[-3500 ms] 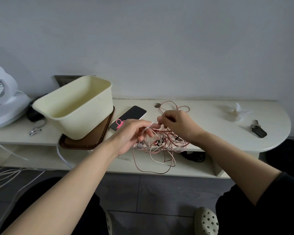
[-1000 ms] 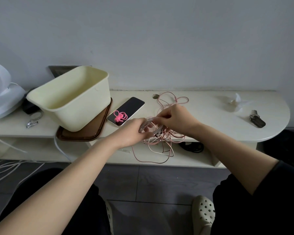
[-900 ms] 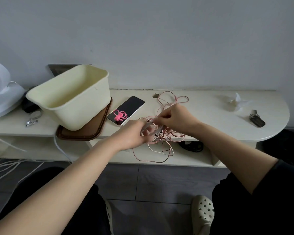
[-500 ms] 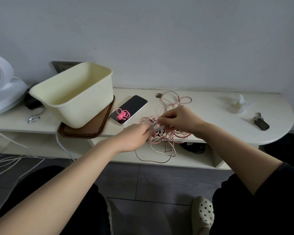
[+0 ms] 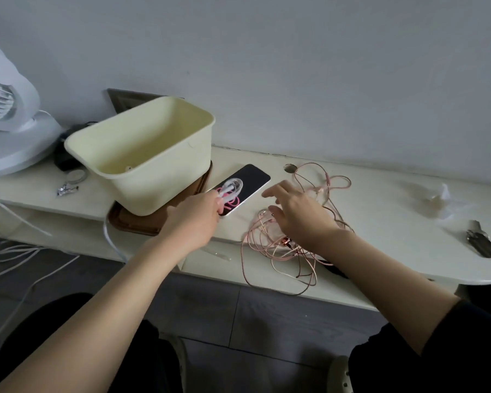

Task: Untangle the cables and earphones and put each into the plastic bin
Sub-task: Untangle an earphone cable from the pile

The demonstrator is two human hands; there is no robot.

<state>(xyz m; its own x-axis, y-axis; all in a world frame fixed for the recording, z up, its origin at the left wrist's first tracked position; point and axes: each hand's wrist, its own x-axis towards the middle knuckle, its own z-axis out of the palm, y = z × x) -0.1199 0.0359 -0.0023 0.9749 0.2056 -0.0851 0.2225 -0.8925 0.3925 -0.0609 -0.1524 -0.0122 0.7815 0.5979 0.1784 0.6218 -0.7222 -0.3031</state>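
Dark-trousered knees at the bottom edge, pale clog (image 5: 341, 375) below the right forearm. Pink cable tangle (image 5: 278, 248) lies on the cream shelf top (image 5: 380, 228), under and around the right hand (image 5: 298, 215), with several loops hanging over the shelf's front edge nearer than the wrist. Right hand is palm down, fingers spread and straight, holding nothing; can't tell if it touches the cords. More pink loops lie beyond its fingertips. Left hand (image 5: 197, 221) has its fingers curled, pinching a coiled white cable (image 5: 232, 188) that sticks out past the fingertips. The coil is held over the phone (image 5: 253, 180), just right of the plastic bin (image 5: 153, 177) and outside it. Phone lies screen up between the two hands, with a small pink loop (image 5: 230, 202) on it right at the left fingertips. The cream bin sits left of and beyond the left hand, open top, standing on a brown tray (image 5: 136, 226) whose edge shows just left of the left wrist. A small white bit shows inside the bin, too small to tell what. Far right of the right hand are a dark key fob (image 5: 481, 243) and, beyond it, a crumpled clear wrapper (image 5: 437, 195). Far left of the bin is a white fan (image 5: 9, 137), with a small metal clip (image 5: 67, 189) in front of it. Grey wall behind.
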